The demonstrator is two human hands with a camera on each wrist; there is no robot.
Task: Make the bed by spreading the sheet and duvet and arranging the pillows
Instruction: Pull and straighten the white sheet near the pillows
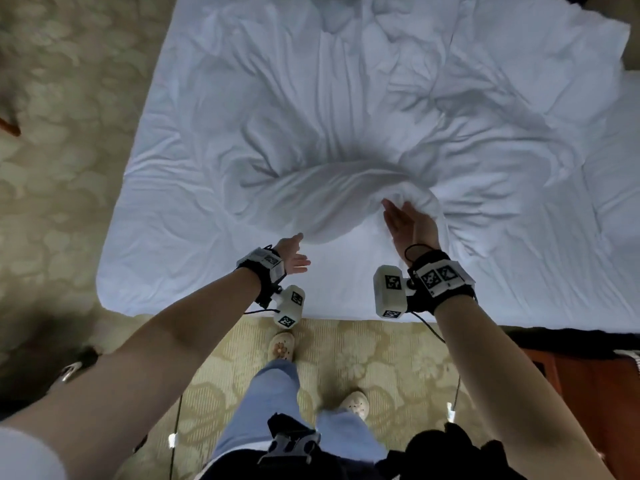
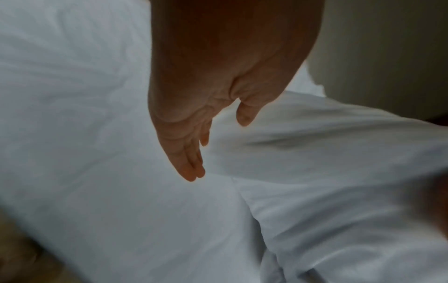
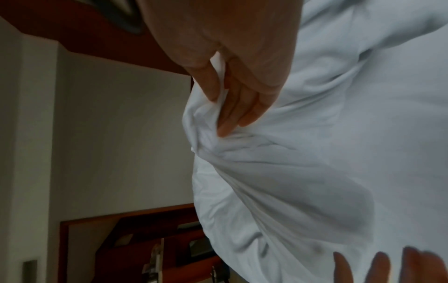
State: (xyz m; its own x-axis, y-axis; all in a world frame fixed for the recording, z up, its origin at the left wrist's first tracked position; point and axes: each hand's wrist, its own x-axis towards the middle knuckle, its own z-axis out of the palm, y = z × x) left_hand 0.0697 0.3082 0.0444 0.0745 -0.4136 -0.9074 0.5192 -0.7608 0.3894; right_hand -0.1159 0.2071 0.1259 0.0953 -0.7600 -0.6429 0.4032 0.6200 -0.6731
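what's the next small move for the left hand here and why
Probably close the left hand on the duvet edge beside it. The right hand already pinches a bunched fold, while the left is open and holds nothing, and the duvet lies crumpled mid-bed.

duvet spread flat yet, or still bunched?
Bunched. The duvet is crumpled, its near edge rolled up off the sheet; the right hand grips that roll.

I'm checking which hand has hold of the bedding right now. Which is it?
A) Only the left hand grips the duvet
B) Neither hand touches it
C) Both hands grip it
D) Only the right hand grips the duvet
D: the right hand has its thumb and fingers bunched into a fold of the white duvet, while the left hand hangs with straight fingers, holding nothing.
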